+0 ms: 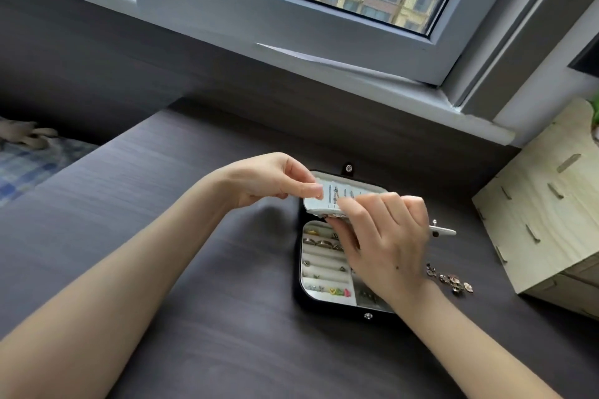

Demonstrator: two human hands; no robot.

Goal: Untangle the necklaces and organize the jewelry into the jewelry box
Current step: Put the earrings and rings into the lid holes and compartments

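**Mia:** While both hands are up over the box, what do they hold?

**Ben:** A small white flap from the jewelry box. Earrings are stuck in it. The left hand pinches its left end, so that grip is closed on the flap. The right hand pinches the near edge, a bit past the middle. That grip is closed on the flap too.

**Mia:** Which way does the flap lie?

**Ben:** Its long side runs left to right, from one hand to the other. It hangs over the far half of the box.

**Mia:** And the box?

**Ben:** It lies open on the dark table, just under the hands. Rings sit in rows on its left side.

**Mia:** Is anything left out?

**Ben:** Yes. A chunky chain lies on the table, right of the box and just beside the right wrist. It slants from near the box out to the right and toward the person. The right hand is much nearer. The left hand is on the far side of the box. I think the right hand should let go and reach right for it. I cannot tell if it is tangled.

**Mia:** What else is close by?

**Ben:** A thin white stick lies just past the right hand. A wooden box stands farther right.
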